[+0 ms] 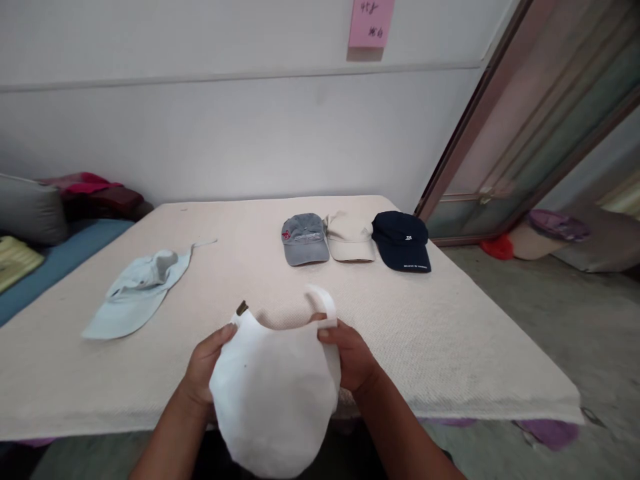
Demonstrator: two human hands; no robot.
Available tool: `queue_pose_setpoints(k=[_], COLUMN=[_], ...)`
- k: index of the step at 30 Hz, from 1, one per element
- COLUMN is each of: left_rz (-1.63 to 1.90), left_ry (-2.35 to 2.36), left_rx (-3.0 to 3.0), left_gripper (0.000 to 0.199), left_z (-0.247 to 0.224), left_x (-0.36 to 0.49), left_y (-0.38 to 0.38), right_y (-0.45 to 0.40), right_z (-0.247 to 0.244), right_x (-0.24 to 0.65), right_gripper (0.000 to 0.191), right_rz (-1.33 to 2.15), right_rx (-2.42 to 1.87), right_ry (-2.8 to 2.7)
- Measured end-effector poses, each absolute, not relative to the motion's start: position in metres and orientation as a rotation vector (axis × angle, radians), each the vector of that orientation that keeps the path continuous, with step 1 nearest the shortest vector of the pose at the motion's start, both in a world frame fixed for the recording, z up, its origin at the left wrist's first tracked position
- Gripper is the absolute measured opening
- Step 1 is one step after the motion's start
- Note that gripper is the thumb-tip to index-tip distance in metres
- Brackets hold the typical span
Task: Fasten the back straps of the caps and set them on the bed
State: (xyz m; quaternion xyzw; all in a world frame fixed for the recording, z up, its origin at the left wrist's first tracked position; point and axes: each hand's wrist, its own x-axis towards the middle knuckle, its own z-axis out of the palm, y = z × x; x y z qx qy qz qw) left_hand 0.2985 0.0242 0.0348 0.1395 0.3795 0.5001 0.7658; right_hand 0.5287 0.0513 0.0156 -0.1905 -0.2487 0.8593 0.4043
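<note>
A white cap [275,393] is held up at the near edge of the table, its back opening and loose strap facing away from me. My left hand [207,360] pinches its left rim beside a small brass-coloured buckle [242,307]. On the other side my right hand [350,352] grips the rim where the white strap [325,301] curls upward. A pale blue cap [143,293] lies on the table to the left, its strap stretched out behind. Farther back stand a grey cap [305,239], a beige cap [351,237] and a navy cap [401,240] in a row.
A cream textured cloth covers the table [240,267]. Behind it rises a white wall [225,140] with a pink note [371,23]. A grey cushion [30,210] and folded fabrics lie at the left; a sliding door [500,153] stands at the right.
</note>
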Motion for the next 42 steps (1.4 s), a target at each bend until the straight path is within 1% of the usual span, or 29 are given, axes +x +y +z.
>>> queue_pose_setpoints(k=[3, 7, 9, 12, 16, 18, 21, 24, 29, 31, 33, 35, 37, 39, 42], left_rz=[1.058, 1.007, 0.97, 0.914, 1.102, 1.178, 1.177, 1.169, 1.105, 1.09, 1.109, 1.152, 1.204, 1.214, 1.121], left_ry=[0.726, 0.667, 0.697, 0.729, 0.804, 0.852, 0.878, 0.832, 0.781, 0.795, 0.819, 0.845, 0.866, 0.84, 0.717], left_rx=[0.403, 0.551, 0.605, 0.611, 0.529, 0.471, 0.395, 0.41, 0.457, 0.465, 0.442, 0.385, 0.323, 0.317, 0.419], left_gripper=[0.013, 0.04, 0.046, 0.041, 0.033, 0.028, 0.019, 0.011, 0.012, 0.012, 0.011, 0.011, 0.011, 0.012, 0.01], left_z=[0.032, 0.029, 0.027, 0.025, 0.026, 0.028, 0.031, 0.032, 0.033, 0.035, 0.037, 0.037, 0.037, 0.036, 0.036], left_x=[0.296, 0.293, 0.292, 0.293, 0.295, 0.295, 0.297, 0.298, 0.297, 0.294, 0.29, 0.285, 0.281, 0.28, 0.284], left_y=[0.026, 0.025, 0.024, 0.024, 0.032, 0.035, 0.035, 0.032, 0.027, 0.026, 0.024, 0.023, 0.022, 0.021, 0.021], right_y=[0.058, 0.063, 0.065, 0.065, 0.061, 0.059, 0.057, 0.053, 0.049, 0.048, 0.046, 0.04, 0.028, 0.015, 0.001], right_z=[0.014, 0.013, 0.012, 0.011, 0.01, 0.01, 0.01, 0.009, 0.009, 0.013, 0.017, 0.022, 0.024, 0.023, 0.017], right_x=[0.529, 0.527, 0.526, 0.525, 0.524, 0.525, 0.526, 0.527, 0.529, 0.531, 0.531, 0.528, 0.521, 0.511, 0.497], right_gripper=[0.018, 0.017, 0.015, 0.013, 0.02, 0.021, 0.021, 0.023, 0.025, 0.03, 0.033, 0.033, 0.031, 0.03, 0.03], right_rz=[2.117, 2.063, 2.045, 2.056, 2.141, 2.197, 2.266, 2.314, 2.37, 2.358, 2.315, 2.296, 2.359, 2.492, 2.657], right_rx=[-0.503, -0.604, -0.628, -0.642, -0.653, -0.686, -0.746, -0.754, -0.687, -0.637, -0.618, -0.61, -0.556, -0.448, -0.317], right_ry=[-0.588, -0.481, -0.45, -0.472, -0.609, -0.728, -0.885, -0.917, -0.945, -0.954, -0.933, -0.861, -0.775, -0.731, -0.683])
